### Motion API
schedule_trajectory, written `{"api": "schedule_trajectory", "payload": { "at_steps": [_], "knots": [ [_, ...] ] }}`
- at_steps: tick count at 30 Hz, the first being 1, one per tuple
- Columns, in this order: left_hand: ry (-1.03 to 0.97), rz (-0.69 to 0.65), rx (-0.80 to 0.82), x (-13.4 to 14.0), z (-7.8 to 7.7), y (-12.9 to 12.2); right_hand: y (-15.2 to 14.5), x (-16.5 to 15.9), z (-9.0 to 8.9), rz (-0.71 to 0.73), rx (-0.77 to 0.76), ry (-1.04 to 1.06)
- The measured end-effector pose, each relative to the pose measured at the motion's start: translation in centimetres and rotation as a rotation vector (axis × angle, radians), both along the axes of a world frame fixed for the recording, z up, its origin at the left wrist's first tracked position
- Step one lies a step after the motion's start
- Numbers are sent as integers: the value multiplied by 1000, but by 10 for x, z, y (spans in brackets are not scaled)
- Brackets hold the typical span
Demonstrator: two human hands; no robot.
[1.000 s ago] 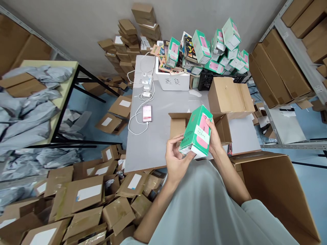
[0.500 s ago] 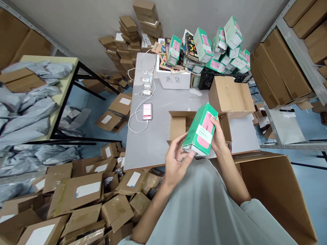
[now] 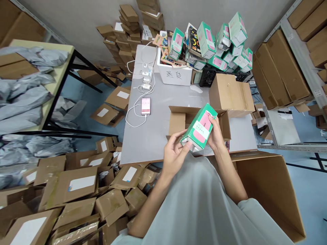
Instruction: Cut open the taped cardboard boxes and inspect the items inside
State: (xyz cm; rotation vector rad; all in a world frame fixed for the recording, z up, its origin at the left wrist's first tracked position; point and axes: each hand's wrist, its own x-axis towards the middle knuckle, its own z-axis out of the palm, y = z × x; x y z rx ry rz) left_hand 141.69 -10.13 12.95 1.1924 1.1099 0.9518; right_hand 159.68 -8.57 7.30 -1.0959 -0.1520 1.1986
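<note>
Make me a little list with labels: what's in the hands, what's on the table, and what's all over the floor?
Left hand: left hand grips the near end of the green box.
Right hand: right hand holds the same box from the far side.
Below the box: open carton on the grey table.
On the table: phone on a white cable, white bin, closed carton.
Behind: pile of green boxes.
Floor, left: brown parcels.

Green-and-pink box [image 3: 200, 128] in both hands' grip, left hand [image 3: 174, 152], right hand [image 3: 217, 134], above open carton [image 3: 178, 120].
</note>
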Motion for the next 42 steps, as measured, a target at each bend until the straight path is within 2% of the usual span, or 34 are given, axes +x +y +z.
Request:
{"api": "schedule_trajectory", "payload": {
  "at_steps": [9, 14, 18, 21, 28, 32, 35, 38, 42],
  "knots": [
    [58, 6, -93, -3, -3, -4, -4, 2, 6, 12, -21, -97],
    [25, 61, -275, -1, 3, -1, -6, 1, 9, 33, -38, -166],
    [-93, 99, -459, 0, 5, 1, -6, 1, 8, 33, -14, -211],
    [-149, 96, -480, 0, 0, -2, -6, 1, 6, 40, -19, -227],
    [-70, 11, -336, -8, -16, -12, -7, 3, 7, 33, -14, -220],
    [-118, -66, -226, -15, -13, -18, -8, 7, 11, 39, -4, -169],
    [-79, -58, -155, -17, -7, -20, -9, 7, 13, 50, -12, -112],
    [11, -7, -12, -15, -5, -17, -11, 3, 12, 48, -40, -72],
    [109, 24, 277, -13, -7, -16, -11, -2, 7, 66, -54, 3]
  ]
}}
